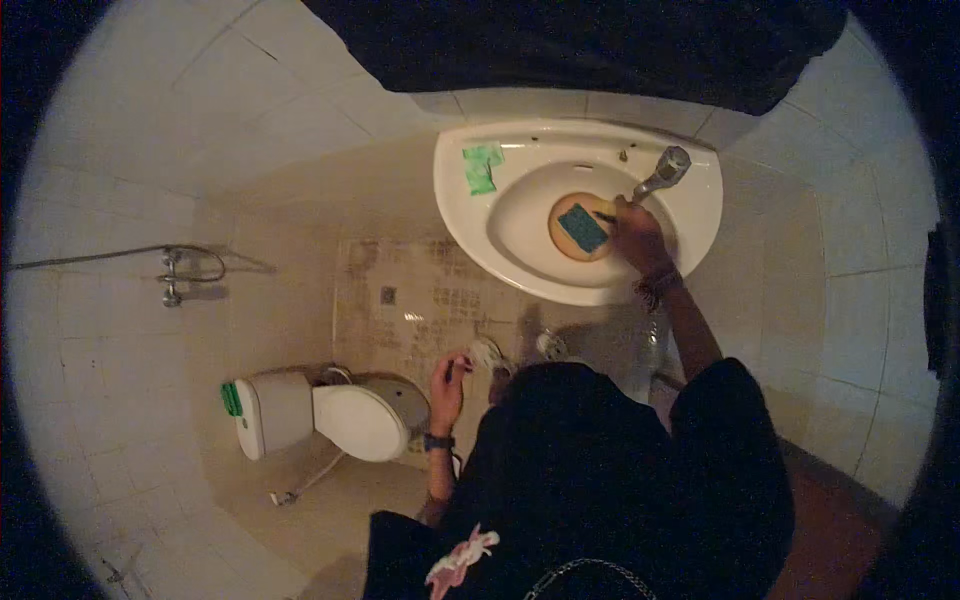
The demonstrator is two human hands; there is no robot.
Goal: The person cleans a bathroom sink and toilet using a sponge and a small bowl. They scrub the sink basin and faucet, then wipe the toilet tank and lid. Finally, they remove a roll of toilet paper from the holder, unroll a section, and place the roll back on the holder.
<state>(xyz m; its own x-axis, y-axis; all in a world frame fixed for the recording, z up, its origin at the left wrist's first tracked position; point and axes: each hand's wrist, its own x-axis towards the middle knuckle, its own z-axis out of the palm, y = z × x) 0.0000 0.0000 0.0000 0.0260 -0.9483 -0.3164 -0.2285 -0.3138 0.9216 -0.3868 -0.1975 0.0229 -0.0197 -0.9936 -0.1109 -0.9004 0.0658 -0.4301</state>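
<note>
My right hand is over the white washbasin, below the metal tap. Its fingers are bent together around a small dark, narrow piece that I cannot make out. Close to the fingertips, a dark green sponge with a yellowish edge lies on a round orange-tan piece at the bottom of the basin. My left hand hangs low near the toilet, away from the basin. Its fingers are loosely bent and apart, and a dark band or mark shows across them.
A green wrapper lies on the basin's left rim. To the left stands a white toilet, with a green item on its tank. A shower mixer with a hose juts from the left wall. Dark cloth hangs beyond the basin.
</note>
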